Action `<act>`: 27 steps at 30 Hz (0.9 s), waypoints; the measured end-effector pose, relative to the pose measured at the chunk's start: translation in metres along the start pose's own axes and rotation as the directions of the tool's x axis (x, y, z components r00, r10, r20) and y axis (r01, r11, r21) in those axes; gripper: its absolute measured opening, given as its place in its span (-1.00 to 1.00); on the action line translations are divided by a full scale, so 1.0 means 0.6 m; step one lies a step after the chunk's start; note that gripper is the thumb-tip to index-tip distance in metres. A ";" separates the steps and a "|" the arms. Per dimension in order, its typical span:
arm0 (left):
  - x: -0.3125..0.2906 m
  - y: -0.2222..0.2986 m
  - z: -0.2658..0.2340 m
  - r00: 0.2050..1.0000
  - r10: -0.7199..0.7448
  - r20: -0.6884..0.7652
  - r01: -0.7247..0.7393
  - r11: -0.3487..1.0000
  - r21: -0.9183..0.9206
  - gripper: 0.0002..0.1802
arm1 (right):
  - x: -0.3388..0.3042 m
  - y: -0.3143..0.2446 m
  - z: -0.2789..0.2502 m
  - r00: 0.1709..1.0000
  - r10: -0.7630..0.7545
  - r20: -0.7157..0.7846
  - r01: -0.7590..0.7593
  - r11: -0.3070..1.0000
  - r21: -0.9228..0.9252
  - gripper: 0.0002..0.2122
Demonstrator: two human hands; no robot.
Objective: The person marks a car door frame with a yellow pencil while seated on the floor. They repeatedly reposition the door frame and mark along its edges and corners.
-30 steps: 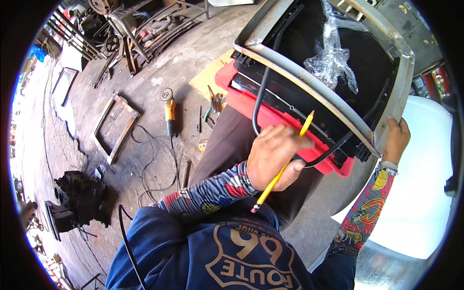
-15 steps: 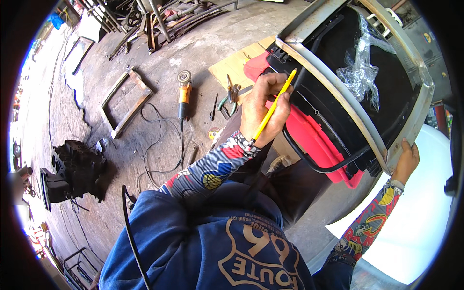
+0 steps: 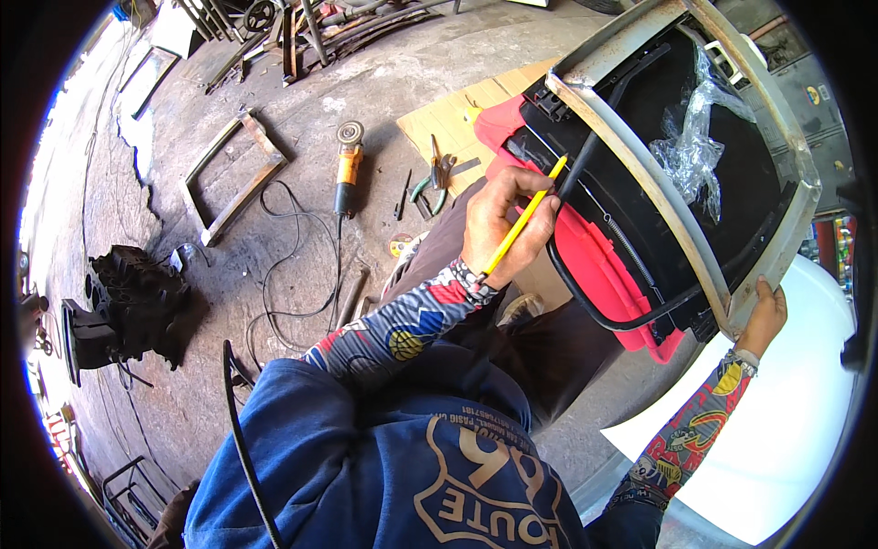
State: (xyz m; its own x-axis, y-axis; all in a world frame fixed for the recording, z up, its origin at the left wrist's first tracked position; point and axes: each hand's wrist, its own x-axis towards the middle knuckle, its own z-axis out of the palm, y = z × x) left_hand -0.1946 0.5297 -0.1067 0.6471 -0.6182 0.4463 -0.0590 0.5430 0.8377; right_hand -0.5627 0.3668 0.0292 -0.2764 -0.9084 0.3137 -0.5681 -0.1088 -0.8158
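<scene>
L hand pinches slim yellow pencil near grey, rust-marked metal frame, which lies over black-and-red seat-like unit; R hand grips frame's corner. Best: brace corner firmly, pencil light. Curved black tube prob. obstructs L hand; crumpled clear plastic wrap inside frame; orange-black angle grinder on grey concrete floor.

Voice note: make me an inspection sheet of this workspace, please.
Surface: stained concrete floor, cardboard laid on it.
Job's things: yellow pencil; metal frame over black and red part.
Clutter: angle grinder, pliers, smaller frame, clear plastic wrap.
Hands: left hand grips the pencil; right hand holds the metal frame's lower right corner.
Cables: grinder cord loops loosely across the floor.
Surroundings: metal bars piled beyond; white panel at right.
</scene>
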 end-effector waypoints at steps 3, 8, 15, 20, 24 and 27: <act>0.005 0.003 -0.019 0.999 -0.028 0.018 0.027 0.999 0.026 -0.86 | -0.003 -0.004 0.001 1.000 0.006 0.000 -0.006 1.000 -0.007 -0.64; 0.036 0.010 -0.050 0.993 0.032 0.114 -0.044 0.994 0.098 -0.82 | -0.009 -0.010 0.005 0.999 -0.008 -0.032 0.007 0.999 -0.039 -0.65; 0.051 0.008 -0.044 0.979 -0.181 0.092 0.182 0.983 -0.002 -0.88 | -0.010 -0.009 0.004 0.999 -0.007 -0.035 0.006 0.999 -0.047 -0.67; 0.059 0.000 0.014 0.995 -0.103 -0.002 0.098 0.955 -0.281 -0.87 | -0.008 -0.008 0.005 1.000 -0.007 -0.021 0.007 1.000 -0.005 -0.69; 0.056 -0.004 0.043 0.982 -0.155 -0.110 0.112 0.940 -0.323 -0.87 | -0.010 -0.010 0.006 1.000 -0.001 -0.019 0.001 1.000 -0.006 -0.70; 0.051 -0.009 0.054 0.969 -0.196 -0.152 0.137 0.934 -0.330 -0.88 | -0.012 -0.012 0.007 0.999 -0.006 -0.037 0.005 0.999 -0.044 -0.70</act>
State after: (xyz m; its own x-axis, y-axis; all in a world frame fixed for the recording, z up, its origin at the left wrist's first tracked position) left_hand -0.1989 0.4893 -0.0873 0.7541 -0.6190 0.2198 0.2849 0.6097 0.7396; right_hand -0.5536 0.3724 0.0309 -0.3011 -0.8923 0.3365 -0.6031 -0.0952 -0.7920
